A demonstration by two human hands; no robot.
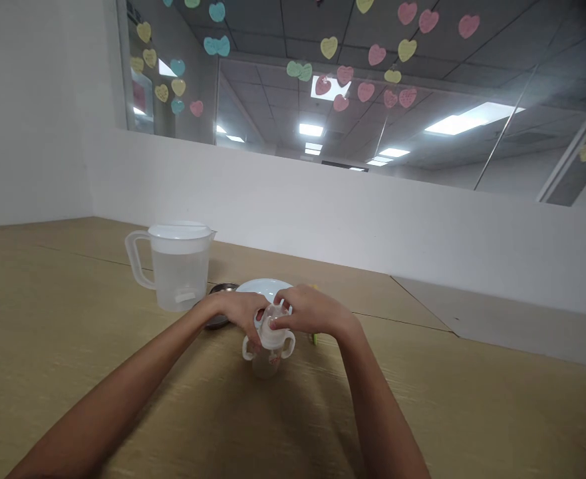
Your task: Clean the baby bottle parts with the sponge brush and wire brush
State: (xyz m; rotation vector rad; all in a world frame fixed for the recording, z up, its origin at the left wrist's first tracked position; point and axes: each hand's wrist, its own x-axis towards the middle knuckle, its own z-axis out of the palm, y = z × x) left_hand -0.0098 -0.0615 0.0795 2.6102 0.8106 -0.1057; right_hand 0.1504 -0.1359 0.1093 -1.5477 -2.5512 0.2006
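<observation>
A clear baby bottle (267, 362) with two white side handles stands upright on the wooden table, close to the middle of the view. Its see-through domed cap (274, 313) is on top. My left hand (243, 313) is closed around the bottle's upper left side, near the collar and left handle. From the right, my right hand (312, 309) grips the domed cap between thumb and fingers. Some of my left fingers are hidden behind the bottle.
A lidded, translucent plastic pitcher (180, 273) stands to the left. Behind my hands are a pale plate or bowl (263, 286) and a dark metal dish (217, 322), both partly covered. A small green item (315, 338) peeks out below my right hand. A white wall (322, 206) borders the table.
</observation>
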